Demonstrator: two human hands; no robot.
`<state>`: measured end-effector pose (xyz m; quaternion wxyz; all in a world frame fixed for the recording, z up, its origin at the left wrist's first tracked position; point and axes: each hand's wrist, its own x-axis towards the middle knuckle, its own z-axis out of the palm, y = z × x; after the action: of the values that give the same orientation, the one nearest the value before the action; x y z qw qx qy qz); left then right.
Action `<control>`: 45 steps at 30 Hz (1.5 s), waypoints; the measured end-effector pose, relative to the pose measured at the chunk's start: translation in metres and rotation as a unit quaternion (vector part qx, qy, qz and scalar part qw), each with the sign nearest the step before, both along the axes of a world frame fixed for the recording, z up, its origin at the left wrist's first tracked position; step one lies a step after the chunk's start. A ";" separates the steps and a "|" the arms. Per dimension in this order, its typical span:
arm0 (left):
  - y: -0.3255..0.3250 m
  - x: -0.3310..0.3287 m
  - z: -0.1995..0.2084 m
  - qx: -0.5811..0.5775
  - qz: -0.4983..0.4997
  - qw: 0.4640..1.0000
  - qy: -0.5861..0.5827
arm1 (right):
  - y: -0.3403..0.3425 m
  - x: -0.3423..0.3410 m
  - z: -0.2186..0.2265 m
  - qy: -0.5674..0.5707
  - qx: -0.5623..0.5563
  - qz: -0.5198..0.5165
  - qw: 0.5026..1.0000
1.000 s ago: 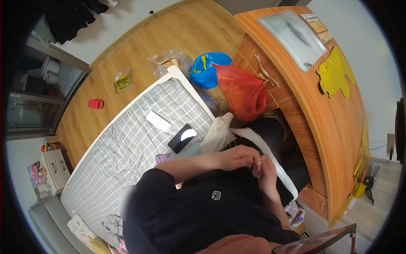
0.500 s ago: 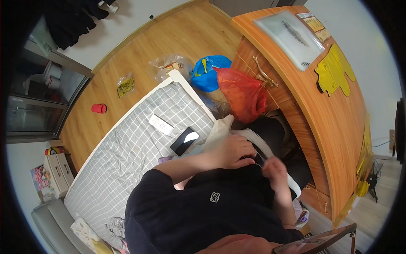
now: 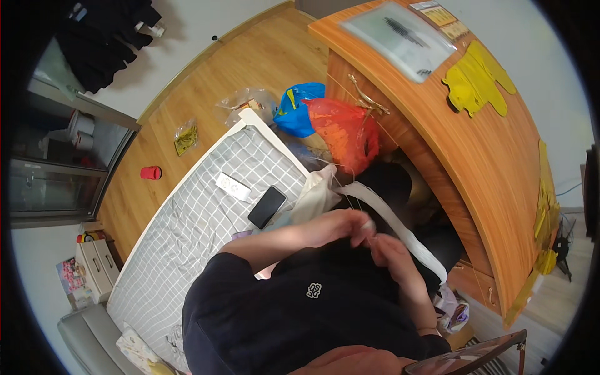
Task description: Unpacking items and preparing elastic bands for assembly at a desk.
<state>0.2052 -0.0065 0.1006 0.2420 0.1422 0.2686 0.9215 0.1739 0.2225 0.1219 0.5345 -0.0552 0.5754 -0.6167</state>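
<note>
Thin white thread (image 3: 354,201) runs from the pale cloth (image 3: 317,195) on my lap up to my hands. My left hand (image 3: 356,227) is closed at the thread's end, its fingers curled and a little blurred. Close beside it, nearly touching, my right hand (image 3: 389,250) is pinched; whatever its fingertips hold is too small to make out. A long white fabric strip (image 3: 400,226) curves over my dark-clothed legs, passing beyond both hands and down to the right.
On the checked bed sheet (image 3: 181,240) at left lie a black phone (image 3: 267,207) and a white box (image 3: 232,186). Red (image 3: 347,134) and blue (image 3: 299,109) plastic bags stand ahead. A wooden desk (image 3: 431,112) with yellow gloves (image 3: 478,81) borders my right side.
My hands have come closer together, the left one turning its fingers downward and the right moving slightly left. More of the white strip and the thread now shows. The whole view has shifted slightly.
</note>
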 end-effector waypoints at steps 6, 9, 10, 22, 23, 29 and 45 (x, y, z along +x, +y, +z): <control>0.016 -0.007 0.023 -0.599 0.185 0.691 0.361 | 0.010 0.016 0.001 0.051 -0.073 -0.043 0.995; 0.030 -0.002 0.023 -0.491 0.211 0.811 0.239 | 0.010 0.026 -0.004 -0.005 -0.079 -0.057 0.995; 0.032 0.002 0.014 -0.250 0.105 0.955 0.117 | 0.013 0.028 -0.006 -0.008 -0.102 -0.111 0.989; 0.053 -0.011 -0.027 -0.091 -0.035 0.995 0.025 | 0.048 0.026 -0.013 -0.126 -0.329 -0.193 0.916; 0.050 -0.015 -0.032 -0.161 -0.035 0.978 0.129 | 0.049 0.027 -0.010 -0.113 -0.323 -0.211 0.916; 0.086 -0.011 0.020 -0.476 0.159 0.831 0.242 | 0.045 0.035 -0.011 -0.020 -0.206 0.000 0.978; 0.075 -0.020 0.007 -0.279 -0.007 0.947 0.158 | 0.071 0.021 -0.016 -0.093 -0.239 -0.224 0.940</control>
<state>0.1852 0.0681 0.1078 0.2328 0.2148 0.5492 0.7733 0.1952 0.2939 0.1059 0.4048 0.0065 0.3560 -0.8422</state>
